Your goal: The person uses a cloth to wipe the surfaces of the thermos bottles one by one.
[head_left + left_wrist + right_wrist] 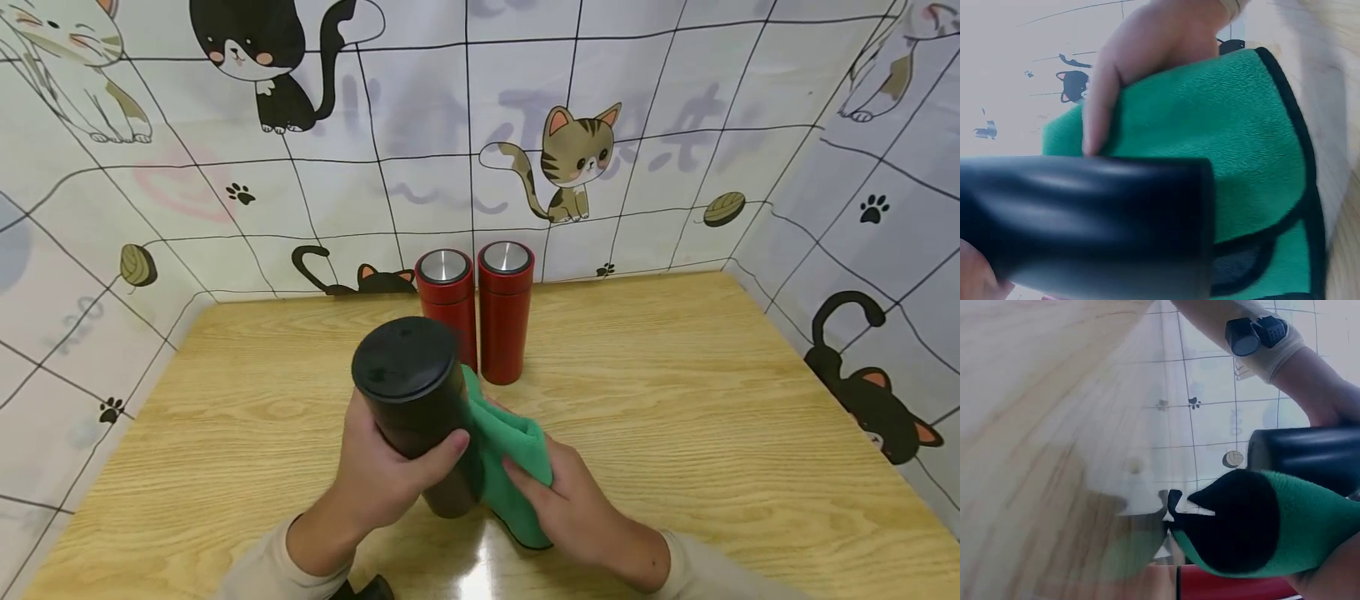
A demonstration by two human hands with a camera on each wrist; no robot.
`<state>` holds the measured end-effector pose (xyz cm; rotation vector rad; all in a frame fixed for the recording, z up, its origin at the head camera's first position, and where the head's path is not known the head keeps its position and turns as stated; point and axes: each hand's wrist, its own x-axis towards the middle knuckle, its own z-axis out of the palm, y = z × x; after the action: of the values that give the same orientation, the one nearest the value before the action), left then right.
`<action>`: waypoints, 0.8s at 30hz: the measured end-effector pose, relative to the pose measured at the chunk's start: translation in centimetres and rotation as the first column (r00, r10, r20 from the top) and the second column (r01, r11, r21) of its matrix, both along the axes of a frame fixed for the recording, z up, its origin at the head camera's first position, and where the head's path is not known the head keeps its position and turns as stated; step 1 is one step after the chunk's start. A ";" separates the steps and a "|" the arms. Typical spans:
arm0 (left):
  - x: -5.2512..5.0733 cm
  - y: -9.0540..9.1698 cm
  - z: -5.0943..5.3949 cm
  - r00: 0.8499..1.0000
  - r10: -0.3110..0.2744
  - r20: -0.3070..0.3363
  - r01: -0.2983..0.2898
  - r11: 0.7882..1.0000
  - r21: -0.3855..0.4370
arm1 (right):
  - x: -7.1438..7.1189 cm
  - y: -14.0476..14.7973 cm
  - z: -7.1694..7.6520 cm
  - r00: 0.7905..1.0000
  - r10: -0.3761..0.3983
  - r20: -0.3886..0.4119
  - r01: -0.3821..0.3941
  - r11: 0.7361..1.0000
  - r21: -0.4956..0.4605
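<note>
A dark bottle with a black lid (408, 358) is gripped round its body by the left hand (386, 471), tilted above the table. The right hand (573, 508) holds a green cloth (517, 450) with a dark edge against the bottle's right side. In the left wrist view the cloth (1210, 119) lies behind the bottle (1091, 219), with the right hand's (1147, 56) fingers on it. The right wrist view has the bottle's base end (1304, 456) just above the cloth (1304, 512).
Two red bottles with silver-topped lids, a left one (448, 292) and a right one (506, 317), stand upright behind the hands on the wooden table (645, 375). A cat-patterned sheet (420, 100) surrounds the table's back and sides. A small black object (375, 588) shows at the bottom edge.
</note>
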<state>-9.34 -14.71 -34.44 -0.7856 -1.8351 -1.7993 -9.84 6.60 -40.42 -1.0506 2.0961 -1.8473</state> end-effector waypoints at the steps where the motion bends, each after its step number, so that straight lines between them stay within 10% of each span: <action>1: -0.1 0.0 0.0 0.999 -0.022 -0.026 0.023 0.999 0.040 | -0.1 0.0 0.0 0.998 -0.009 0.062 0.009 1.000 0.012; 4: -0.2 -0.2 0.3 0.992 -0.083 -0.100 0.098 0.983 0.155 | -0.5 0.1 0.1 0.953 -0.034 0.301 0.027 0.999 0.028; 10: -0.5 0.0 0.6 0.967 -0.080 -0.243 0.139 0.962 0.237 | -1.2 0.1 0.3 0.731 0.038 0.681 0.038 0.995 -0.096; 12: -0.6 0.0 0.5 0.960 -0.061 -0.273 0.127 0.965 0.229 | -1.2 0.1 0.2 0.692 0.067 0.719 0.027 0.993 -0.117; 24: -0.7 0.3 0.0 0.947 -0.029 -0.320 0.087 0.982 0.168 | -1.2 0.0 -0.3 0.652 0.040 0.758 0.050 0.994 -0.095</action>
<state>-10.06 -14.46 -34.46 -1.0014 -1.4361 -1.7281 -11.02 6.60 -40.67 -0.1640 1.4824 -1.9338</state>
